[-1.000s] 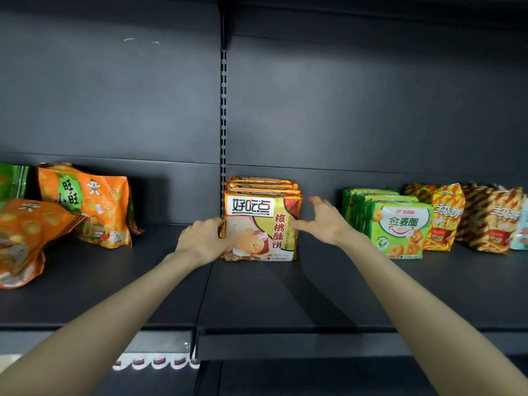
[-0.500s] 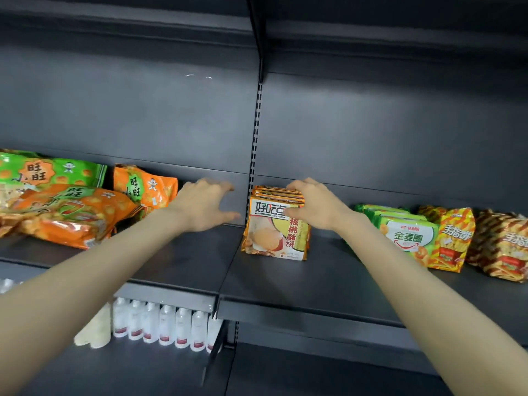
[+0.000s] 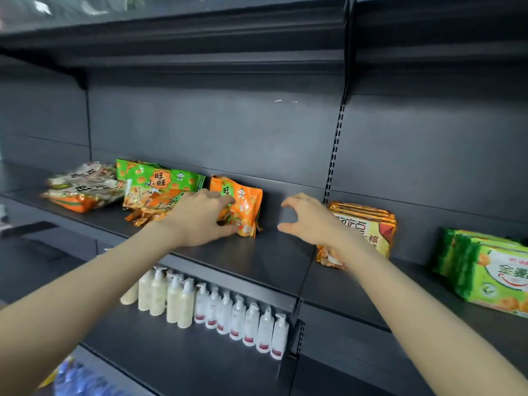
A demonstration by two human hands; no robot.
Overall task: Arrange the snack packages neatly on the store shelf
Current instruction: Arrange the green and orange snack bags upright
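Both hands have shifted off the biscuit packs (image 3: 368,224): your left hand (image 3: 197,221) grips the orange snack bag (image 3: 248,207), right hand (image 3: 308,221) spread empty just right of it.

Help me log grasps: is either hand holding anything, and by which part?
The left hand grips the orange snack bag by its left edge, thumb low and fingers above. The right hand holds nothing and is curved open beside the bag.
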